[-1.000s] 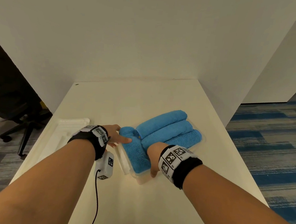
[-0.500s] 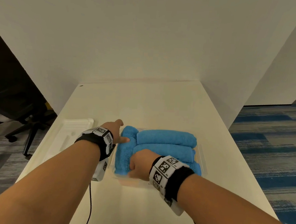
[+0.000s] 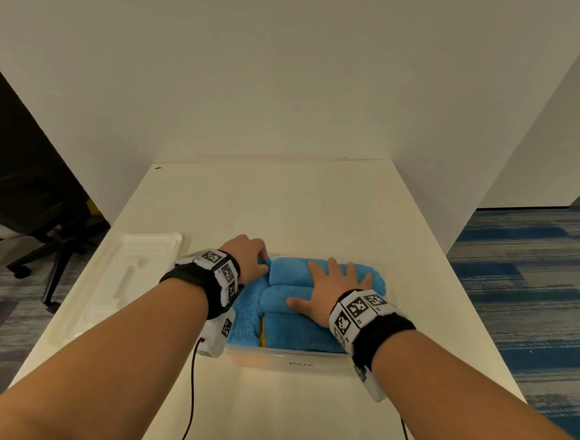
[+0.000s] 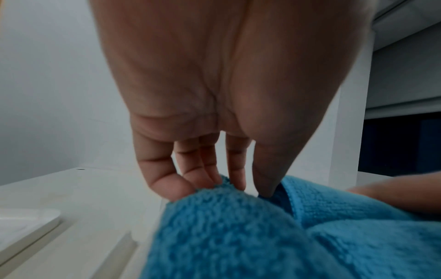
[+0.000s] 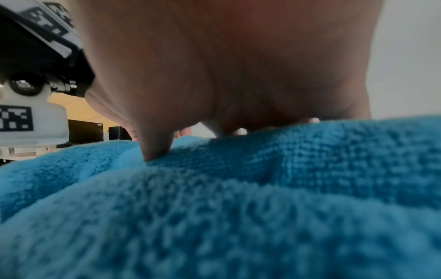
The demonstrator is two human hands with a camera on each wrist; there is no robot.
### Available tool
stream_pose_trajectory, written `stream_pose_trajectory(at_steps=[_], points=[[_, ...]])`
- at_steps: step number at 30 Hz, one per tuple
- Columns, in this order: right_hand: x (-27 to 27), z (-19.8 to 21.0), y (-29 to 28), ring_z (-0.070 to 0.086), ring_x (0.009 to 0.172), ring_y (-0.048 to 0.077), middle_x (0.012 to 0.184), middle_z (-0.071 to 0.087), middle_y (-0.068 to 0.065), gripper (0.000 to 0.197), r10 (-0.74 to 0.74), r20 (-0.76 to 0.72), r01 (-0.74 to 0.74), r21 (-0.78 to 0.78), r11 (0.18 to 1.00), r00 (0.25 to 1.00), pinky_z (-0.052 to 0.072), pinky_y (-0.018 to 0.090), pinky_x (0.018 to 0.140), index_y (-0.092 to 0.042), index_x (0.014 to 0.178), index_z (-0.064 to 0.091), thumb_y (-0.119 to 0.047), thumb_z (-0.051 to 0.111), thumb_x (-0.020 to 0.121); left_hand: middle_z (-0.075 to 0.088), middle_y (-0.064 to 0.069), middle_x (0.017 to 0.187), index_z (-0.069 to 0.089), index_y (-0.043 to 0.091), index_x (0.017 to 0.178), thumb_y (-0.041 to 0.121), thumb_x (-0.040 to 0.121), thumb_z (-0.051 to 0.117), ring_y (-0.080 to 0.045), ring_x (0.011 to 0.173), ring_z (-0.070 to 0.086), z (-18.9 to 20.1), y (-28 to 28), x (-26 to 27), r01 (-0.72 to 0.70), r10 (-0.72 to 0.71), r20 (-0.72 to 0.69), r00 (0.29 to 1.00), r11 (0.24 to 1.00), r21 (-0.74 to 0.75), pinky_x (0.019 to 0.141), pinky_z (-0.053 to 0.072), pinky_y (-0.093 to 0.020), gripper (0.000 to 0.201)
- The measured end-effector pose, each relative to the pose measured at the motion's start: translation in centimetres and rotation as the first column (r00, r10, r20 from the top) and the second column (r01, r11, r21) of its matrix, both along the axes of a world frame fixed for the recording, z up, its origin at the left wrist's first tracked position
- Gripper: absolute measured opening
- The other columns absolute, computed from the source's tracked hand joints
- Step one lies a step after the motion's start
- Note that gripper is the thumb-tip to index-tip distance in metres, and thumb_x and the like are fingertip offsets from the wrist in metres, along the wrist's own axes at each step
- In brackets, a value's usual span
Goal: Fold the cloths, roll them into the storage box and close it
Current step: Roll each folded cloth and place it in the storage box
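A clear storage box (image 3: 301,362) marked "BOX" stands open in front of me, packed with rolled blue cloths (image 3: 301,334). One roll (image 3: 246,316) lies along its left side and the others lie across. My left hand (image 3: 248,260) is at the far end of the left roll (image 4: 238,236), which my left hand (image 4: 229,186) pinches between thumb and fingertips. My right hand (image 3: 332,284) lies flat with spread fingers on the crosswise rolls. In the right wrist view my palm (image 5: 214,85) presses down on the blue cloth (image 5: 238,207).
The white box lid (image 3: 123,277) lies on the table to the left of the box, also visible as a lid (image 4: 24,220) in the left wrist view. White walls close the table's back and right. An office chair (image 3: 40,230) stands off the left edge.
The box has turned from skewed to square with me. My right hand left the box's near edge and flattened on the rolls. My left hand shifted to the left roll's far end.
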State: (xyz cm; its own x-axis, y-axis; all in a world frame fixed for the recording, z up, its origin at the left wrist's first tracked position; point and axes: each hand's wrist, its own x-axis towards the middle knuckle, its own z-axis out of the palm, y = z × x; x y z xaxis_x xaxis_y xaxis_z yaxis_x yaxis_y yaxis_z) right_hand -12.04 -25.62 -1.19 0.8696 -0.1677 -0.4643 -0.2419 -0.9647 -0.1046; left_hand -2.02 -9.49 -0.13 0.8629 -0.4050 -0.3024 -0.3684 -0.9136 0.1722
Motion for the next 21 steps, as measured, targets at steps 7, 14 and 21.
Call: stream_pose_trajectory(at_steps=[7, 14, 21], points=[[0.7, -1.0, -0.4, 0.006, 0.145, 0.038, 0.160, 0.008, 0.005, 0.091, 0.044, -0.095, -0.048, -0.040, 0.998, 0.995, 0.009, 0.064, 0.112, -0.034, 0.152, 0.003, -0.082, 0.033, 0.080, 0.048, -0.010, 0.125, 0.055, 0.021, 0.119, 0.025, 0.095, 0.048, -0.025, 0.105, 0.055, 1.1, -0.9, -0.3, 0.004, -0.004, 0.005, 1.000, 1.000, -0.008, 0.081, 0.042, -0.027, 0.026], [1.0, -1.0, -0.6, 0.008, 0.146, 0.036, 0.160, 0.012, 0.006, 0.095, 0.052, -0.120, -0.056, -0.030, 0.998, 0.991, 0.011, 0.062, 0.113, -0.032, 0.153, 0.004, -0.084, 0.033, 0.078, 0.038, -0.004, 0.143, 0.032, 0.020, 0.145, 0.049, 0.075, 0.074, -0.021, 0.128, 0.042, 2.3, -3.2, -2.7, 0.332, -0.319, -0.182, 0.930, 0.942, 0.050, 0.105, 0.037, -0.034, 0.087], [0.8, -0.5, -1.0, 0.006, 0.146, 0.036, 0.161, 0.006, 0.004, 0.101, 0.091, -0.125, -0.092, -0.005, 0.996, 0.988, 0.010, 0.062, 0.114, -0.034, 0.152, 0.000, -0.085, 0.038, 0.075, 0.025, 0.000, 0.155, 0.015, 0.016, 0.151, 0.046, 0.070, 0.080, -0.020, 0.138, 0.033, 1.3, -3.2, -3.5, 0.421, -0.358, -0.256, 0.898, 0.869, 0.262, 0.110, 0.030, -0.035, 0.108]])
